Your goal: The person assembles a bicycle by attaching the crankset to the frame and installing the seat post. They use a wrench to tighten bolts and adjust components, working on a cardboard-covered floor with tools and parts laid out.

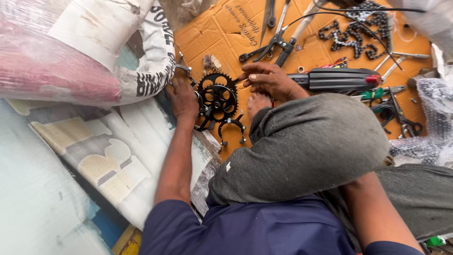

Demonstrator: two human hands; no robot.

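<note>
A person sits on orange cardboard. At centre, a black toothed chainring lies on the cardboard. The left hand rests at its nine o'clock edge, fingers curled against it. The right hand grips its two o'clock edge. A bicycle chain lies at one o'clock, pliers at twelve.

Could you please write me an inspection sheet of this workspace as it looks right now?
Surface: orange cardboard sheet on the floor.
Job's things: black chainring; black brake caliper beside it.
Clutter: bicycle chain, pliers, scissors, black and red tool.
Hands: left hand and right hand touch the chainring from either side.
Cables: thin black cable across the chain.
Surroundings: wrapped bundles, bubble wrap.
</note>
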